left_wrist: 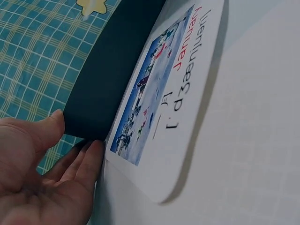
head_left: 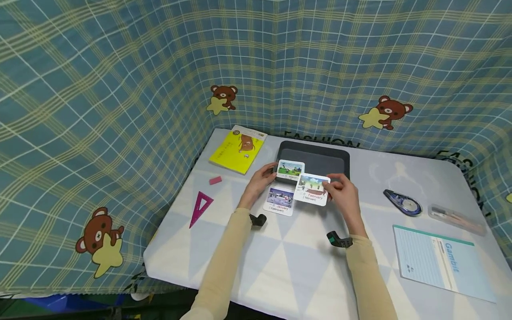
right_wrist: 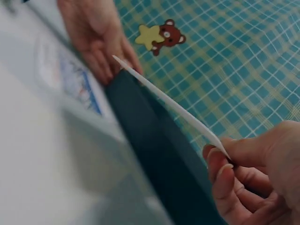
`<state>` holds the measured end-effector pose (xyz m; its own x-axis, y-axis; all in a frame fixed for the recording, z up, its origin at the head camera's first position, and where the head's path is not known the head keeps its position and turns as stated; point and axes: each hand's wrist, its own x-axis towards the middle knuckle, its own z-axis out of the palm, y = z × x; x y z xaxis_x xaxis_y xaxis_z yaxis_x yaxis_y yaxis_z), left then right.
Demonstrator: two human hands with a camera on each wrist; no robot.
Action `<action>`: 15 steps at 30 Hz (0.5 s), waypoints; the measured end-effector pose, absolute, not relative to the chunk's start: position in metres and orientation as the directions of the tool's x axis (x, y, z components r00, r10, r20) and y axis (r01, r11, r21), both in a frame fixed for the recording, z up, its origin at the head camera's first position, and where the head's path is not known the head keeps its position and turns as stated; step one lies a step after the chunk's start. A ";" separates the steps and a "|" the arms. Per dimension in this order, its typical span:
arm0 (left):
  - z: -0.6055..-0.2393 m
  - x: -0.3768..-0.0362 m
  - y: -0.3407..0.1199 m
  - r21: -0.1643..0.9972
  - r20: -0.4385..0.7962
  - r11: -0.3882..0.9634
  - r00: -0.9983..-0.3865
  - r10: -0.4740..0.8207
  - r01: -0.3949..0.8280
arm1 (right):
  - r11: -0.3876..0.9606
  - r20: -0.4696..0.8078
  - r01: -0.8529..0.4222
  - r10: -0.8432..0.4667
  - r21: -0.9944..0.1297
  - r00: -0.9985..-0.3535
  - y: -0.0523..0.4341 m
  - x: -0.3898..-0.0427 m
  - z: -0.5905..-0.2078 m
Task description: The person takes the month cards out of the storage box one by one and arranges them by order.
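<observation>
My right hand (head_left: 343, 192) pinches the right edge of a February picture card (head_left: 312, 190), raised over the front edge of a dark tray (head_left: 314, 149). The right wrist view shows that card (right_wrist: 173, 105) edge-on between thumb and fingers. My left hand (head_left: 259, 183) grips the tray's front left corner; in the left wrist view its thumb and fingers (left_wrist: 93, 159) meet the dark wall there. A March card (head_left: 290, 169) shows at the tray's front left, partly behind the February card. Just before the tray, a January card (head_left: 280, 201) lies on the table.
Left of the tray are a yellow book (head_left: 236, 153), a pink eraser (head_left: 215, 180) and a magenta set square (head_left: 200, 208). To the right lie a correction tape (head_left: 403, 203), a clear case (head_left: 456, 219) and a blue notebook (head_left: 440, 260). A plaid curtain (head_left: 312, 62) surrounds the table.
</observation>
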<state>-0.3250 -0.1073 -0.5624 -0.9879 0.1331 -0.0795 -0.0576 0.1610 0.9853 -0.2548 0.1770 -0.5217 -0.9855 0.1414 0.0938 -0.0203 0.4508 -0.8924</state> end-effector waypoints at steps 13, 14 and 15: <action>-0.559 -0.322 -0.107 0.985 -0.094 0.153 -0.989 0.115 -0.076 | 0.714 0.098 -0.051 0.025 -0.698 -0.995 0.188 -0.233 -0.563; -0.559 -0.322 -0.106 0.985 -0.096 0.151 -0.989 0.115 -0.078 | 0.733 0.102 -0.054 0.021 -0.678 -0.995 0.187 -0.234 -0.563; -0.559 -0.322 -0.106 0.985 -0.099 0.152 -0.988 0.116 -0.081 | 0.748 0.103 -0.055 0.017 -0.661 -0.995 0.186 -0.234 -0.564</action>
